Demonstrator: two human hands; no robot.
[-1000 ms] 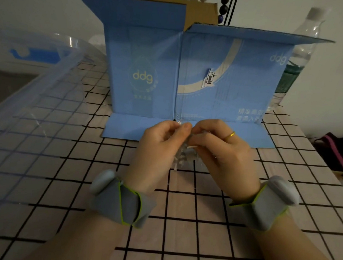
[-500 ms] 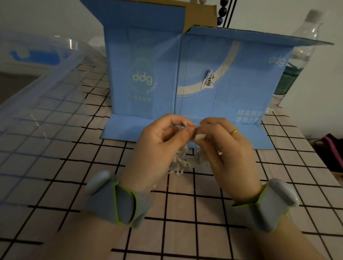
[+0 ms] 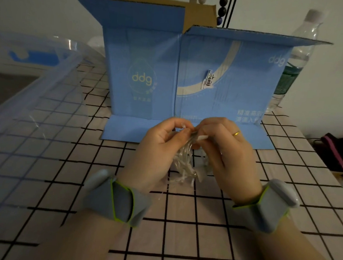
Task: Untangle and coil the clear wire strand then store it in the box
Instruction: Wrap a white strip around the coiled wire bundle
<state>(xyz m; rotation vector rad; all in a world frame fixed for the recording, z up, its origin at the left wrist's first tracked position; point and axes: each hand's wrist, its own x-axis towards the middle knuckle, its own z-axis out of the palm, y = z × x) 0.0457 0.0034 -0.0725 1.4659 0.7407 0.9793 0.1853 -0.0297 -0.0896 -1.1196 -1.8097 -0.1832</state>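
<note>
A tangled clump of clear wire strand hangs between my two hands, just above the checked tablecloth. My left hand pinches the top of the clump with thumb and fingertips. Facing it, my right hand, with a gold ring, pinches the same spot from the other side. Loose clear ends dangle down to the cloth. The blue cardboard box stands upright directly behind my hands, its top flaps open and a flap lying flat on the table.
A clear plastic storage bin with a blue handle sits at the left. A water bottle stands behind the box at the right. A dark bag lies beyond the table's right edge.
Both hands have lifted slightly toward the box with the wire clump, and the fingertips have shifted their pinch at its top.
</note>
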